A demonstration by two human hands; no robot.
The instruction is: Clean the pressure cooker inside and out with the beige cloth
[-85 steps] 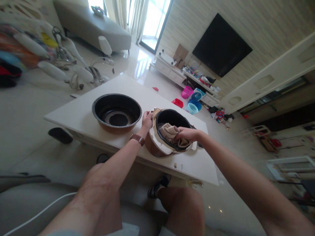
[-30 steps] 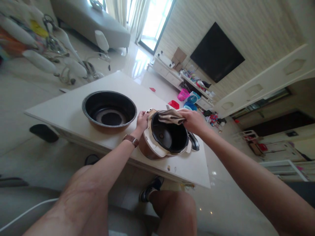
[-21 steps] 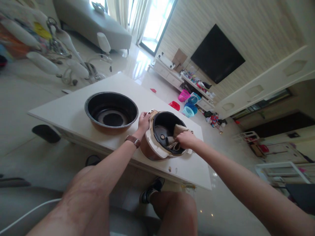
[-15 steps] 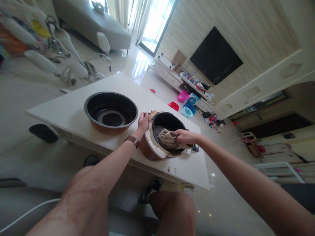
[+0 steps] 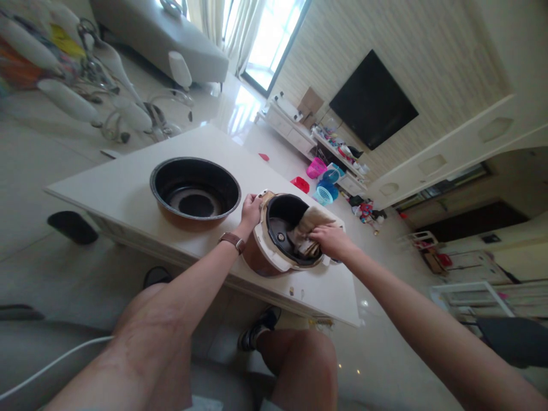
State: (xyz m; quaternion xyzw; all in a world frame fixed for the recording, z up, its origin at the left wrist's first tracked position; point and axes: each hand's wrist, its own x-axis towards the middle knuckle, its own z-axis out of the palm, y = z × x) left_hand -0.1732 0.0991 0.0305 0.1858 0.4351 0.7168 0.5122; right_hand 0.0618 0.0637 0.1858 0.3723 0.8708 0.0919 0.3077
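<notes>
On the white table stands the body of an electric cooker (image 5: 261, 251), brown outside with a cream rim and a dark inside. My left hand (image 5: 252, 209) is closed on the near-left part of its rim. In my right hand (image 5: 329, 240) is a beige cloth (image 5: 317, 218), bunched against the right inner wall; part of it stands up above the rim. A small round metal piece shows on the cooker's floor. Left of the cooker sits a wide inner pot (image 5: 195, 191), black inside and brown outside, apart from both hands.
Two tiny objects lie on the white table (image 5: 124, 171) near its front edge. My knees and shoes are below that edge. Beyond the table, plastic baskets (image 5: 324, 195) and a red container (image 5: 300, 184) stand on the floor before a TV cabinet (image 5: 291, 134).
My right hand has shifted the cloth to the right along the cooker's inside, uncovering more of its floor. My left hand stays on the rim. The view has moved slightly.
</notes>
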